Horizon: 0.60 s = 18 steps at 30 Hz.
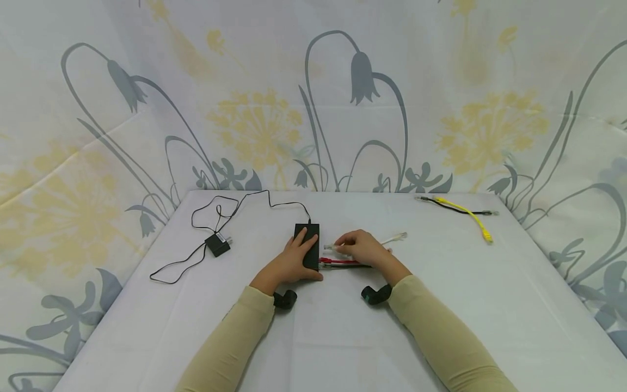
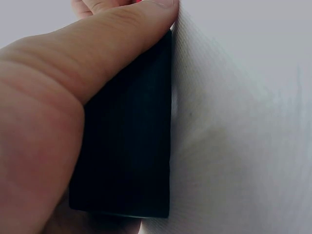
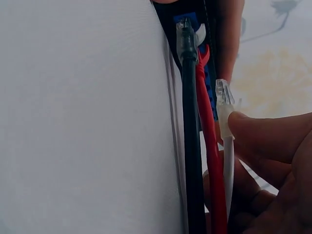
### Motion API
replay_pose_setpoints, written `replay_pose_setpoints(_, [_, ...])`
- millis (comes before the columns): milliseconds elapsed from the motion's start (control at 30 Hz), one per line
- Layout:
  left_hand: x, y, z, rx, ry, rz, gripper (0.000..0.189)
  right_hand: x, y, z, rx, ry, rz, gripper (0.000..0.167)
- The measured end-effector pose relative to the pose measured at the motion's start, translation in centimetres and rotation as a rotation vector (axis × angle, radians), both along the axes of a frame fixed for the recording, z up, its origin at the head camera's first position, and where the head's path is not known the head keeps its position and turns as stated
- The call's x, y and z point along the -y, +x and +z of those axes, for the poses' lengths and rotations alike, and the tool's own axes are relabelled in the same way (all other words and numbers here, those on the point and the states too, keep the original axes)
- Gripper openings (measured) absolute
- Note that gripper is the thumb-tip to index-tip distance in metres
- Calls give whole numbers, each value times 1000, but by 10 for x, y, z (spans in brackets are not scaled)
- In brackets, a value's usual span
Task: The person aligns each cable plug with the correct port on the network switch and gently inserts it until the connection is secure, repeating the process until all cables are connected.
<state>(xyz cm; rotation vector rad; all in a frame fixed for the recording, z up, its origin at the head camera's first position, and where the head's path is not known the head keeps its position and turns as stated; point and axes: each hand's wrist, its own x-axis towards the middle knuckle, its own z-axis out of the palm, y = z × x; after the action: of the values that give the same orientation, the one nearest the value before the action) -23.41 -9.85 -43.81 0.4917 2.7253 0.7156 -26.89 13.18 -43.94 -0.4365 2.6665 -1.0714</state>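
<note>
Found near the middle of the white-covered table [image 1: 333, 348]: one black box [image 1: 311, 258], long sides running away from the person. Gripped by the left hand [image 1: 291, 264], with fingers spread over the top and thumb laid across the near end. Pinched between thumb and fingertips of the right hand [image 1: 364, 247]: the clear plug [image 3: 223, 92] of a white cable [image 3: 228, 161], aimed toward the box, just beside its right side and slightly apart from it. Seen beyond the same hand: the other end of the white cable.

Noted at the blue ports [image 3: 212, 102] on the box's right side: a black cable [image 3: 192, 122] and a red cable [image 3: 209, 126], running side by side beneath the right hand. Also noted beside the black cable's plug: a pale piece [image 3: 201, 34], possibly another connector, too much hidden for certainty.

Traced from the box's far end: a thin black cord [image 1: 289, 203], looping left to a black power adapter [image 1: 217, 244]. Recorded at far right, near the back edge: a yellow cable [image 1: 472, 218] crossing a second black lead [image 1: 479, 213]. Recorded on both arms: beige sleeves [image 1: 230, 343], with dark devices [image 1: 376, 294] at the wrists.
</note>
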Motion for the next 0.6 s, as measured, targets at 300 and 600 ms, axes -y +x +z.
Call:
replay_pose_setpoints(300, [0,1,-1,-1,3,0,103,6,8,1,-34,64,-5,24])
replay_pose_setpoints(600, [0,0,-1,-4,-3,-2,103,12,12,1,-61,81,2,23])
